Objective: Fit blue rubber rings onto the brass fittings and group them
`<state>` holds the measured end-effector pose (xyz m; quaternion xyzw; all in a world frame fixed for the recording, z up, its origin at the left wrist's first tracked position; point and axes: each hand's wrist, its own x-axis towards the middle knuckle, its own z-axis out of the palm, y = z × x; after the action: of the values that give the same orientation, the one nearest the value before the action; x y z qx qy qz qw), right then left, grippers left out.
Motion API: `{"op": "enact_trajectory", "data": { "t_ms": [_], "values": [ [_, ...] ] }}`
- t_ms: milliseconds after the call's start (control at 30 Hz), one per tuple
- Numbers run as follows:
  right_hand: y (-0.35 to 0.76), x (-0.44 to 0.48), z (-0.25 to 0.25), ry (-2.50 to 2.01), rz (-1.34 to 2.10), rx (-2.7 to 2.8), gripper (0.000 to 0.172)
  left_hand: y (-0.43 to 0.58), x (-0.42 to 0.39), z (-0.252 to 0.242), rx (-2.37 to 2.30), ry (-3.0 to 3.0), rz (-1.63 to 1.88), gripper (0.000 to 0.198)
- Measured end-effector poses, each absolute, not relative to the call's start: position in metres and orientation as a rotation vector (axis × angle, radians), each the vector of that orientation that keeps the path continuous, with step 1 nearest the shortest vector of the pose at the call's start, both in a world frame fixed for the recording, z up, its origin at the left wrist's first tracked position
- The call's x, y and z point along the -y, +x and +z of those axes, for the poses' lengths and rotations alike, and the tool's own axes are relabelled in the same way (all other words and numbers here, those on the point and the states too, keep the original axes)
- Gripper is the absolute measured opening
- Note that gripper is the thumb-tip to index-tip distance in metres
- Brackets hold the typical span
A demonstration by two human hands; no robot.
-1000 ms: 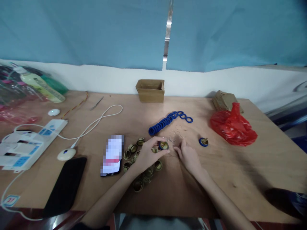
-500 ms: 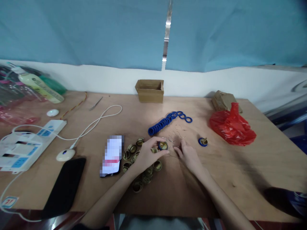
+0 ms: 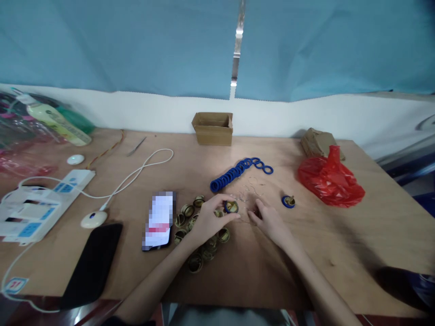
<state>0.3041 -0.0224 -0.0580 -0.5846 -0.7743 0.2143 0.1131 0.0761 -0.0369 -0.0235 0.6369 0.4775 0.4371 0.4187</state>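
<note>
My left hand [image 3: 208, 221] pinches a brass fitting with a blue ring [image 3: 231, 207] just above the wooden table [image 3: 356, 235]. My right hand [image 3: 268, 219] rests beside it with fingers curled over thin wire clips [image 3: 248, 194]; what it holds, if anything, I cannot make out. Several brass fittings [image 3: 200, 240] lie in a loose heap under my left wrist. A row of blue rings [image 3: 234, 173] stretches behind the hands. One fitting with a blue ring on it [image 3: 288, 201] stands apart to the right.
A small cardboard box [image 3: 213, 128] stands at the back. A red plastic bag [image 3: 329, 179] and brown packet [image 3: 319, 141] lie right. A lit phone [image 3: 159, 220], a dark phone [image 3: 91, 265], power strips [image 3: 41, 203], white cable [image 3: 136, 172] and bottle [image 3: 54, 120] lie left.
My right hand has slid slightly toward me and to the right, off the wire clips. The left hand keeps its pinch on the fitting in the same place.
</note>
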Motion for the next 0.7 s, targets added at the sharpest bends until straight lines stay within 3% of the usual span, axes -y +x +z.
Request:
{"op": "enact_trajectory", "data": {
  "t_ms": [200,533,700],
  "values": [
    [0.311,0.019,-0.060,-1.667,0.703,2.251,0.023,0.076,0.037,-0.024,-1.207,1.627,1.112,0.031],
    [0.306,0.018,-0.026,-1.262,1.310,1.742,0.044,0.077,0.041,-0.024,-1.284,1.618,1.152,0.045],
    [0.284,0.031,-0.026,-1.023,1.661,1.442,0.043,0.078,0.046,-0.025,-1.282,1.712,1.093,0.044]
  ]
}}
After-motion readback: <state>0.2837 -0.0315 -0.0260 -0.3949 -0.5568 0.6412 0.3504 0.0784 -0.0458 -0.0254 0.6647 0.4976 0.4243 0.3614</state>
